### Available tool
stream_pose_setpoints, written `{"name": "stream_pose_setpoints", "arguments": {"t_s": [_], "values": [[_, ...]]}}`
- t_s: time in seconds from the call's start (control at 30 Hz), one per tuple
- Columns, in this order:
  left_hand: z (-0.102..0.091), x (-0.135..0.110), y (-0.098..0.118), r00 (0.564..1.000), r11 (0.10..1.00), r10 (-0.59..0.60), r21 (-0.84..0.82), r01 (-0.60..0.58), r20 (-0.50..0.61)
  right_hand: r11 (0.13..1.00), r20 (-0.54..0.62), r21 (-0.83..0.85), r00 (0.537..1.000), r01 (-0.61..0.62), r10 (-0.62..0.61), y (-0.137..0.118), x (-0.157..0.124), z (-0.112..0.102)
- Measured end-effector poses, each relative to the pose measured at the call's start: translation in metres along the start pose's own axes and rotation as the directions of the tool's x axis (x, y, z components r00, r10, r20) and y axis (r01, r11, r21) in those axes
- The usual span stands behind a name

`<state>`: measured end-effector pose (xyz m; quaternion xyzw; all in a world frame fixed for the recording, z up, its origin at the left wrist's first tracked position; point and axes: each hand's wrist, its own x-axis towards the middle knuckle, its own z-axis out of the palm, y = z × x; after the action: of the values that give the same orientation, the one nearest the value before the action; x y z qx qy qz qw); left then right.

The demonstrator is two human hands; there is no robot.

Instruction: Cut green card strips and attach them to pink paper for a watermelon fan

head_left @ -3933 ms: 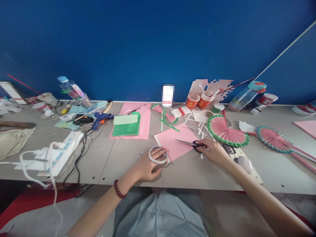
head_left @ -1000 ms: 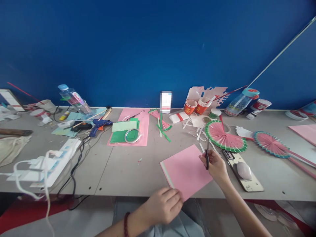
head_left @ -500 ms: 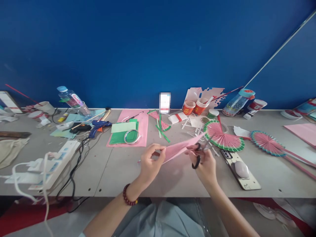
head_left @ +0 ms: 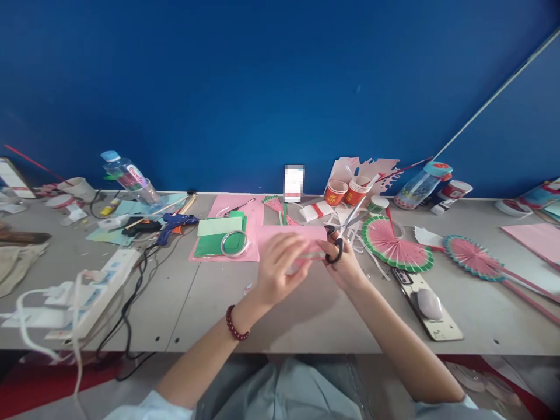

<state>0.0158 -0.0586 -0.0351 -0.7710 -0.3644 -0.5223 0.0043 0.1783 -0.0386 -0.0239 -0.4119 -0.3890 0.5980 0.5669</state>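
Note:
A sheet of pink paper [head_left: 289, 233] is held up in front of me above the table. My right hand [head_left: 347, 265] grips the paper's right edge and also has the black-handled scissors [head_left: 335, 251] in it. The scissor blades point up and away to the right, spread apart and clear of the paper. Across the near side of the paper lies my left hand [head_left: 282, 265], fingers stretched out to the right and a little blurred. A thin pale edge shows between its fingers and thumb; whether it touches the paper there I cannot tell.
Watermelon-patterned paper fans [head_left: 398, 245] and a phone [head_left: 426, 303] with a mouse on it lie to the right. Red paper cups [head_left: 336, 191] stand at the back. Green paper [head_left: 219, 242], a blue glue gun [head_left: 172, 227] and a power strip [head_left: 98, 291] are on the left.
The paper has swung from a slanted, edge-on position to face me more, farther left. My left hand has let go of its left end and moved over it. The scissors have shifted slightly left.

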Motion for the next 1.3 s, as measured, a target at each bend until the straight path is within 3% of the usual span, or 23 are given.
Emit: {"name": "stream_pose_setpoints", "arguments": {"t_s": [0.07, 0.13, 0.2, 0.27, 0.33, 0.37, 0.4, 0.43, 0.5, 0.57, 0.67, 0.77, 0.87, 1.0, 1.07, 1.2, 1.3], "values": [[-0.001, -0.007, -0.013, 0.966, 0.977, -0.207, 0.015, 0.212, -0.157, 1.0, -0.017, 0.001, 1.0, 0.006, -0.006, 0.01, 0.009, -0.007], [0.003, -0.018, -0.027, 0.874, 0.9, -0.436, -0.075, 0.43, -0.214, 1.0, -0.031, 0.022, 0.999, -0.007, 0.008, 0.02, 0.018, -0.013], [0.01, -0.03, -0.039, 0.734, 0.747, -0.658, -0.266, 0.609, -0.167, 0.998, -0.053, 0.05, 0.998, -0.026, 0.029, 0.028, 0.024, -0.018], [0.016, -0.038, -0.044, 0.565, 0.532, -0.822, -0.444, 0.721, -0.067, 0.997, -0.074, 0.071, 0.996, -0.04, 0.045, 0.031, 0.027, -0.02], [0.018, -0.04, -0.042, 0.421, 0.315, -0.905, -0.586, 0.747, 0.05, 0.996, -0.084, 0.082, 0.995, -0.04, 0.047, 0.029, 0.028, -0.02], [0.019, -0.038, -0.038, 0.383, 0.226, -0.917, -0.64, 0.734, 0.115, 0.995, -0.088, 0.088, 0.995, -0.036, 0.044, 0.026, 0.029, -0.019], [0.019, -0.036, -0.032, 0.373, 0.157, -0.91, -0.684, 0.712, 0.18, 0.995, -0.092, 0.097, 0.995, -0.029, 0.038, 0.023, 0.03, -0.018], [0.02, -0.034, -0.027, 0.393, 0.106, -0.885, -0.713, 0.693, 0.251, 0.994, -0.095, 0.11, 0.995, -0.024, 0.035, 0.02, 0.031, -0.017], [0.023, -0.027, -0.015, 0.475, 0.056, -0.798, -0.74, 0.67, 0.37, 0.989, -0.094, 0.146, 0.995, -0.013, 0.026, 0.012, 0.034, -0.013], [0.027, -0.018, -0.006, 0.554, 0.079, -0.72, -0.743, 0.664, 0.418, 0.985, -0.063, 0.172, 0.998, 0.002, 0.009, 0.004, 0.037, -0.007], [0.032, 0.001, 0.001, 0.622, 0.222, -0.664, -0.684, 0.695, 0.416, 0.985, 0.002, 0.172, 0.999, 0.033, -0.034, -0.007, 0.039, 0.006], [0.028, 0.023, 0.003, 0.601, 0.387, -0.696, -0.5, 0.775, 0.393, 0.988, 0.061, 0.148, 0.997, 0.042, -0.052, -0.015, 0.036, 0.02], [0.019, 0.036, 0.002, 0.593, 0.446, -0.686, -0.401, 0.8, 0.42, 0.989, 0.131, 0.146, 0.99, 0.033, -0.053, -0.017, 0.031, 0.025], [0.012, 0.026, -0.01, 0.624, 0.483, -0.681, -0.405, 0.776, 0.384, 0.991, 0.188, 0.132, 0.982, -0.003, -0.022, -0.002, 0.023, 0.012], [0.01, 0.015, -0.018, 0.602, 0.48, -0.726, -0.38, 0.79, 0.334, 0.996, 0.265, 0.074, 0.964, -0.049, 0.028, 0.011, 0.017, 0.002], [0.011, -0.004, -0.03, 0.508, 0.41, -0.817, -0.344, 0.845, 0.274, 0.987, 0.394, -0.105, 0.906, -0.124, 0.156, 0.036, 0.005, -0.012], [0.012, -0.01, -0.033, 0.519, 0.424, -0.79, -0.322, 0.847, 0.327, 0.97, 0.385, -0.211, 0.902, -0.12, 0.195, 0.044, 0.0, -0.012]]}}
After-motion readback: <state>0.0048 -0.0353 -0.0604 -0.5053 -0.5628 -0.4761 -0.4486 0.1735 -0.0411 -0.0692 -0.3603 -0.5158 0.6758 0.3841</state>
